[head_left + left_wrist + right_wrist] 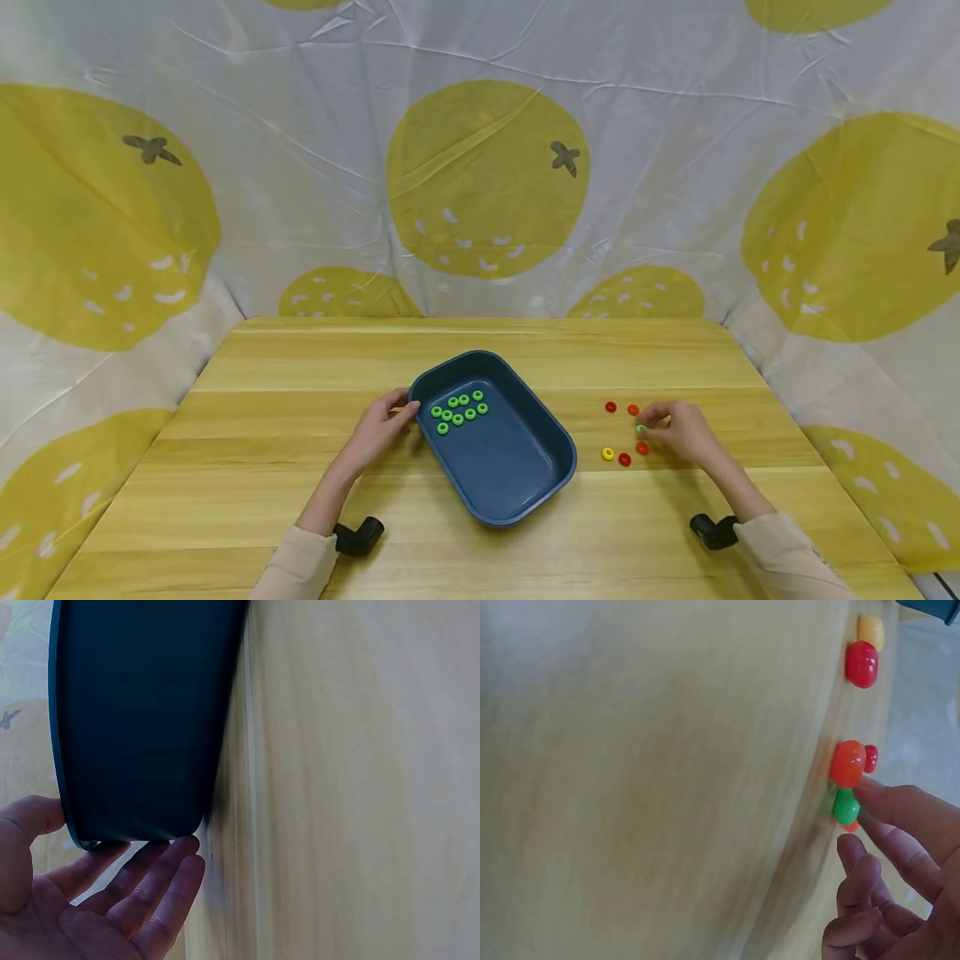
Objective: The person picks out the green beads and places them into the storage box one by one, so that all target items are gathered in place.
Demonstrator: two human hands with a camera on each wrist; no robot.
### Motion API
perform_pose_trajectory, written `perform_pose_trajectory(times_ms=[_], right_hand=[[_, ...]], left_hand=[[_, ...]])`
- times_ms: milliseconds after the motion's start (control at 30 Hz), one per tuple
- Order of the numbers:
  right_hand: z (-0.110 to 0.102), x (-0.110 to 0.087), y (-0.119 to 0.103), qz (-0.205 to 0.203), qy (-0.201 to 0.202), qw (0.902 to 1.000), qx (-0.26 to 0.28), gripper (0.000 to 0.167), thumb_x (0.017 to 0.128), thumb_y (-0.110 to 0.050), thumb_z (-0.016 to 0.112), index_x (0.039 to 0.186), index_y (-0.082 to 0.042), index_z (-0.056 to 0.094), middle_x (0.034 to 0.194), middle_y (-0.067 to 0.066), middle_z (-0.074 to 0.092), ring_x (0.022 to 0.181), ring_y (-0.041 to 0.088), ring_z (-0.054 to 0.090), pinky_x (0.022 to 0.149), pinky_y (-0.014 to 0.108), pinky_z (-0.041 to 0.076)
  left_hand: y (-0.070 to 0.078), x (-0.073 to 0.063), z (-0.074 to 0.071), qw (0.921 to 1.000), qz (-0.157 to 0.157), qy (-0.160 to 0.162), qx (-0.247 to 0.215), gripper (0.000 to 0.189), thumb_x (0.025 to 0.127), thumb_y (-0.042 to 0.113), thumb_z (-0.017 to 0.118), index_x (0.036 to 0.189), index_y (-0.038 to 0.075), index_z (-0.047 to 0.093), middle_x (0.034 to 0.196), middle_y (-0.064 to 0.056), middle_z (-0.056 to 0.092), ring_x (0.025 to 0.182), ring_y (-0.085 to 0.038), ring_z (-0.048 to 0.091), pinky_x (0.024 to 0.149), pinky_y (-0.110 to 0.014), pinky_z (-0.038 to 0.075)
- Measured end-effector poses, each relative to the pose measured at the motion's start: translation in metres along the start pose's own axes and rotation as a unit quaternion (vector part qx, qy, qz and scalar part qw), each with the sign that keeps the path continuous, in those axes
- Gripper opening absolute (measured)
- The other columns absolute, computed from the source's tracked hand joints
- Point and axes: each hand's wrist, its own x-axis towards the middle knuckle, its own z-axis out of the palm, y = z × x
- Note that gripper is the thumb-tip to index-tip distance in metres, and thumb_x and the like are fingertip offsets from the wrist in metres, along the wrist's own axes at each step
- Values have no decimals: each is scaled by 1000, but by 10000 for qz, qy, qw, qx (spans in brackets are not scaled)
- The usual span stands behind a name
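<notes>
My left hand (381,428) grips the far left corner of a dark blue tray (558,437). In the left wrist view the thumb is at the tray's rim (57,750) and the other fingers lie against its outer wall. Inside the tray, near that corner, several green rings (458,419) lie flat. Right of the tray, my right hand (681,432) has its thumb and index finger at a green ring (846,806), which they pinch at table level. Around it lie an orange ring (848,763) and another orange ring (633,410).
Two red rings, one farther back (611,407) and one nearer (625,459), lie between tray and right hand, with a yellow ring (607,454). All rest on the wooden table (315,358). A lemon-patterned cloth (300,167) hangs behind and at both sides.
</notes>
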Motion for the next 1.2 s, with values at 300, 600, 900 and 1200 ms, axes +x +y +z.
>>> perform_pose_trajectory(times_ms=[300,600,900,1200], right_hand=[[3,-1,0,120,-66,9999,-56,9,78,-10,73,86,-7,70,78,1,66,70,11,53,59,22,41],[4,-1,-1,205,-52,9998,-7,11,80,-14,73,88,-7,70,78,2,66,66,11,51,56,21,39],[1,2,-8,134,77,9980,611,17,83,-15,70,95,-2,70,86,11,69,65,13,59,55,21,47],[-7,5,-25,602,-82,9822,1775,40,86,-30,67,114,-1,64,101,18,68,69,20,57,55,28,44]], left_hand=[[1,0,1,10000,-18,-12,-1,43,98,21,49,132,-6,46,122,-24,55,95,-23,62,79,-36,54],[1,0,1,10000,-53,27,-45,42,98,22,49,132,-4,48,122,-24,56,95,-24,62,80,-36,54],[3,0,0,9999,-106,-23,-27,42,98,19,48,132,-7,46,121,-25,56,95,-25,62,80,-38,54],[0,1,0,9999,-88,12,-68,43,98,21,49,132,-5,46,121,-24,56,96,-30,61,80,-36,53]])
